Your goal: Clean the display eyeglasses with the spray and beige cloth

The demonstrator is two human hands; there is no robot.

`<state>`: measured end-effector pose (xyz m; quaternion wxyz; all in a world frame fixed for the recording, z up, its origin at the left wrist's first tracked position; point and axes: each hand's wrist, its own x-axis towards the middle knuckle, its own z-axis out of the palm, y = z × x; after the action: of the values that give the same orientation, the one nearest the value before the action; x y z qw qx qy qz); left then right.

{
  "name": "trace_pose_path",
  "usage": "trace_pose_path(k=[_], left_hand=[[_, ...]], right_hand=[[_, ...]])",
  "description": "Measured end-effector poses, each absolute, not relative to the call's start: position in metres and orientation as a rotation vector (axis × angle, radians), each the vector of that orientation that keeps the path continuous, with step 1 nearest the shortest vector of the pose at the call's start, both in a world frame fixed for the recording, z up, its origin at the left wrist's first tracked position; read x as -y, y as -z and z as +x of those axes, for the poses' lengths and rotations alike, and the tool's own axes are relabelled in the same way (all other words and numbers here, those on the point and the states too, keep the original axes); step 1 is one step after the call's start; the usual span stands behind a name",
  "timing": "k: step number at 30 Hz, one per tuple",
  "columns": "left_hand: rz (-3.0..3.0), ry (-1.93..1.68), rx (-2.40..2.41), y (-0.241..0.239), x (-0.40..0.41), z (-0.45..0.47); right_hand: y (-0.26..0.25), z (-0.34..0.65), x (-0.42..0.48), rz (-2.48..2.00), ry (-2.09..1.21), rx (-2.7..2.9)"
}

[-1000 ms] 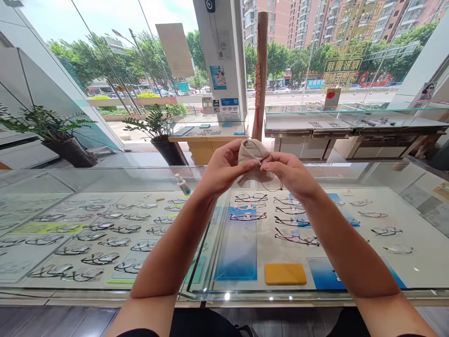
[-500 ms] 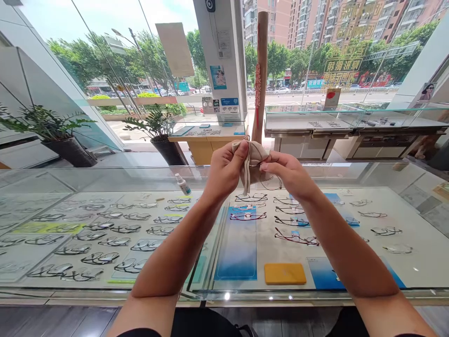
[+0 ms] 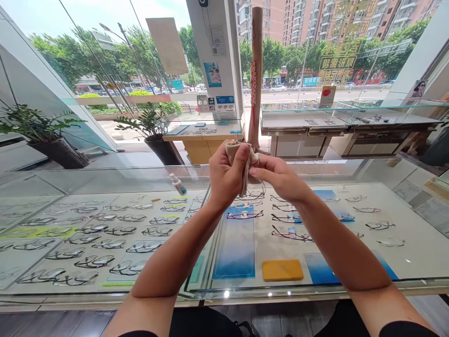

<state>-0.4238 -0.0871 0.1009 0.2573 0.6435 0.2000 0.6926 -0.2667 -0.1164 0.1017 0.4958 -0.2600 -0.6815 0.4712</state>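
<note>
Above the glass counter, my left hand (image 3: pixel 227 175) is closed around a folded beige cloth (image 3: pixel 234 149), its thumb pressed on top. My right hand (image 3: pixel 282 177) pinches the cloth's right side, fingers close to the left thumb. A pair of thin-rimmed eyeglasses (image 3: pixel 261 191) seems to be wrapped in the cloth; only a thin dark piece shows below my right fingers, and the lenses are mostly hidden. Under my hands, more eyeglasses (image 3: pixel 244 215) lie inside the display case.
A glass display counter (image 3: pixel 242 291) spans the front, with rows of eyeglasses inside. A small white spray bottle (image 3: pixel 178 184) stands left of my hands. Nearer me is a yellow case (image 3: pixel 282 270). Beyond are a wooden post (image 3: pixel 256 75), a potted plant (image 3: pixel 163 150) and more counters.
The cloth has been gathered more tightly, and my right hand has moved left, closer to my left hand. Less of the eyeglasses shows below the cloth. The view has shifted slightly.
</note>
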Motion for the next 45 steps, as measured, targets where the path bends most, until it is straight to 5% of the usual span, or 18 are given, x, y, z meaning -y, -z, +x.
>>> trace_pose_path(k=[10, 20, 28, 45], left_hand=[[1.755, -1.270, -0.278, -0.113, 0.063, -0.447], [1.731, -1.874, -0.543, -0.101, 0.092, -0.420], [1.537, -1.539, -0.458, -0.103, 0.060, -0.437], [1.697, -1.737, -0.643, -0.128, 0.057, -0.477]], right_hand=[[-0.116, -0.241, 0.117, -0.686, -1.067, 1.526], [-0.105, -0.268, 0.124, -0.672, -1.094, 1.601], [-0.107, -0.257, 0.114, -0.710, -0.958, 1.526], [-0.126, -0.228, 0.118, -0.704, -0.959, 1.392]])
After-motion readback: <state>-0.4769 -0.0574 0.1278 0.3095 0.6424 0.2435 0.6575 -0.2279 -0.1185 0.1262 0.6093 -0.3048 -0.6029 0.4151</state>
